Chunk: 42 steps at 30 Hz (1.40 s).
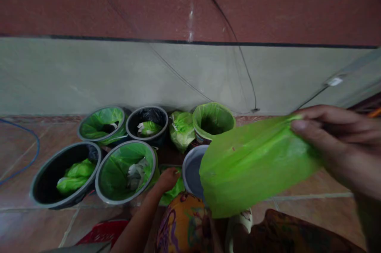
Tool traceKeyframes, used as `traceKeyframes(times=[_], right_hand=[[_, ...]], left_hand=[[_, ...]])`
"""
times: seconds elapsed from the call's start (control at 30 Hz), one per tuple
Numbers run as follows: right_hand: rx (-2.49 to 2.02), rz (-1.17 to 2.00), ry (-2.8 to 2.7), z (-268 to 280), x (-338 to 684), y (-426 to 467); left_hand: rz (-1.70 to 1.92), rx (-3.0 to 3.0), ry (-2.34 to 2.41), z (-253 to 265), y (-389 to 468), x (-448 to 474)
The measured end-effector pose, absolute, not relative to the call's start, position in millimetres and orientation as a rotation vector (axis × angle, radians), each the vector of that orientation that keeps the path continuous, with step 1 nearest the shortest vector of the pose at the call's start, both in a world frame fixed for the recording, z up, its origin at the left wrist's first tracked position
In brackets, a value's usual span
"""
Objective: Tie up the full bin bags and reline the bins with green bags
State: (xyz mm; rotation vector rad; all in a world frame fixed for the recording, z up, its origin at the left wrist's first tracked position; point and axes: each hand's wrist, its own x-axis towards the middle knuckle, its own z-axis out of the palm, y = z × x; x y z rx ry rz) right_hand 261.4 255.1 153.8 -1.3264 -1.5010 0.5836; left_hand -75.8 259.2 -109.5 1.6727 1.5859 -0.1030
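My right hand (336, 141) holds up a light-green plastic bag (253, 165), pinching its gathered edge between thumb and fingers. The bag hangs flat and slightly creased over the floor, hiding part of a grey bin (195, 165). Low in the middle, my left hand (169, 179) is closed, its fingers curled over more green plastic (175, 191) beside that bin. What those fingers hold, if anything, is hidden. To the left of this hand stands a bin lined in green (126, 173), with crumpled white waste inside.
Further bins stand by the wall: a black-lined one (147, 124), green-lined ones (102, 126) (213, 120), and a dark one (65, 177) with a green bundle. A tied green bag (181, 130) sits among them. A blue hose (35, 145) lies left; a red object (104, 231) is near my legs.
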Motion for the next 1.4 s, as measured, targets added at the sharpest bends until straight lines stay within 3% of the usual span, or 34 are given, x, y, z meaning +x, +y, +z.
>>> traceKeyframes(times=[0.13,0.3,0.47,0.6,0.73,0.83,1.0,1.23,1.4], right_hand=[[-1.235,0.488,-1.817,138.1,195.1,245.8],[-1.037,0.432,-2.502,71.9,137.6,193.1],[-0.853,0.673,-2.598,38.1,138.1,161.3],[-1.03,0.902,-2.441,51.4,178.0,170.4],[-1.477,0.671,-2.188,56.5,221.3,205.8],[-1.518,0.489,-2.193,43.0,235.2,230.0],[-1.464,0.664,-2.288,28.6,229.1,248.9],[-1.996,0.606,-1.819,44.6,260.9,268.8],[-2.117,0.549,-1.61,41.2,271.7,269.7]], left_hand=[[0.553,1.026,1.3,-6.2,266.6,-56.2],[0.392,0.952,1.165,63.7,253.5,-13.2],[0.262,1.21,1.187,38.4,239.1,16.5],[0.474,1.331,1.302,26.4,246.2,19.4],[0.53,1.361,1.346,35.7,255.3,17.0],[0.51,1.336,1.318,44.6,257.9,18.8],[0.464,1.48,1.294,47.0,271.5,18.6],[0.579,1.996,1.709,23.1,297.4,-9.5],[0.981,1.968,2.078,28.9,290.0,-1.1]])
